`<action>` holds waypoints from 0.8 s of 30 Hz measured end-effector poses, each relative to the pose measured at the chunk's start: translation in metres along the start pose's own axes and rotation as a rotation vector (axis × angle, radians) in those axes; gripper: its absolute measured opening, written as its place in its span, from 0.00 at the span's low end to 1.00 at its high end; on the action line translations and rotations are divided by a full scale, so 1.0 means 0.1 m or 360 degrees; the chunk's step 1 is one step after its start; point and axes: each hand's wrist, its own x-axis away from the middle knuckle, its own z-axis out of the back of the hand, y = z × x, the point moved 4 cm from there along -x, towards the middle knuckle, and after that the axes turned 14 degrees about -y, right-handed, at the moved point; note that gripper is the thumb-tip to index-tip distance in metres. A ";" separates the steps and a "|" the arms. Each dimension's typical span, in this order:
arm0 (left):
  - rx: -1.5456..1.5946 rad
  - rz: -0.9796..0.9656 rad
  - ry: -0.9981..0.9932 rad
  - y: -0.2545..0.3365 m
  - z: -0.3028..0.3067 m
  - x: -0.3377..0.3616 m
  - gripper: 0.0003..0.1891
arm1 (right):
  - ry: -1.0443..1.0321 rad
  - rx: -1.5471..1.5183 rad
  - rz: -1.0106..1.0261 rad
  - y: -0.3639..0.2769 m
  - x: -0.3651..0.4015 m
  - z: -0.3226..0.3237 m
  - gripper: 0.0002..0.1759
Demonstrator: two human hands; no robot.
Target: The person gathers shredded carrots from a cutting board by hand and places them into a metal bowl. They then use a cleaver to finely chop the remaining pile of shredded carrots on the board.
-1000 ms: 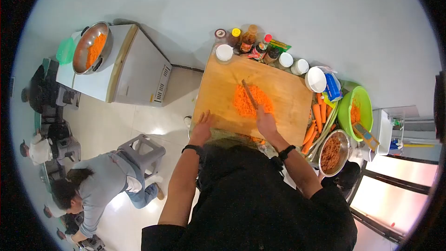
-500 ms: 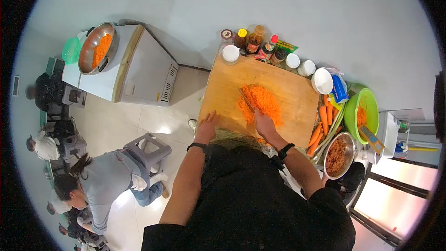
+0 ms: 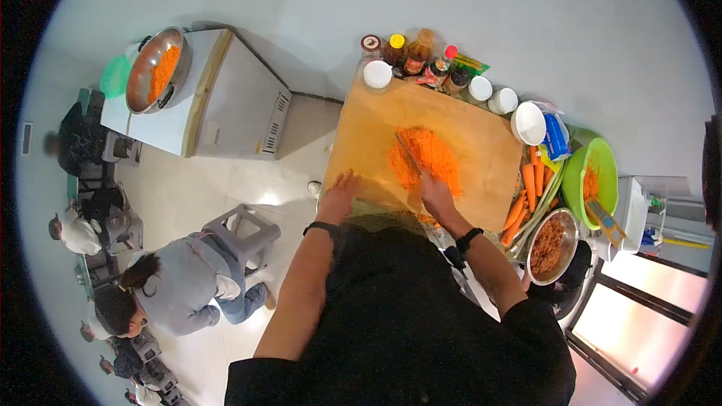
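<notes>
A heap of shredded carrot (image 3: 436, 156) lies on the wooden cutting board (image 3: 362, 131). My right hand (image 3: 438, 198) is wrapped round the handle of a knife (image 3: 408, 152), whose blade rests over the left part of the heap. To the left, my left hand (image 3: 340, 194) lies flat at the board's near left edge, fingers spread and holding nothing. Some carrot shreds also lie by the board's near edge, below my right hand.
Seasoning bottles (image 3: 418, 53) and white-lidded jars (image 3: 479, 90) line the far edge. Right of the board are whole carrots (image 3: 533, 180), a green basin (image 3: 611, 184) and a steel bowl of brown food (image 3: 553, 246). A pan (image 3: 177, 79) stands on a white cabinet; a person (image 3: 188, 278) bends beside a stool (image 3: 259, 237).
The whole view has shifted slightly. The knife stays over the carrot heap in my right hand, and my left hand keeps its place. The person at the left has shifted posture.
</notes>
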 end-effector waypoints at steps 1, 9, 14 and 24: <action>-0.0002 -0.0021 0.0021 -0.03 -0.05 -0.04 0.43 | -0.0005 0.0001 0.0002 -0.10 0.03 0.07 0.23; 0.0281 0.0076 -0.0176 0.11 0.45 0.15 0.47 | -0.0100 0.0451 0.0008 -0.18 -0.10 0.19 0.22; 0.0303 -0.0002 -0.0056 0.07 0.31 0.12 0.44 | -0.0133 0.0217 -0.0078 0.01 -0.08 0.14 0.24; 0.0307 0.0149 -0.0223 0.14 0.46 0.16 0.40 | -0.0006 0.0414 -0.0050 0.02 0.00 0.14 0.22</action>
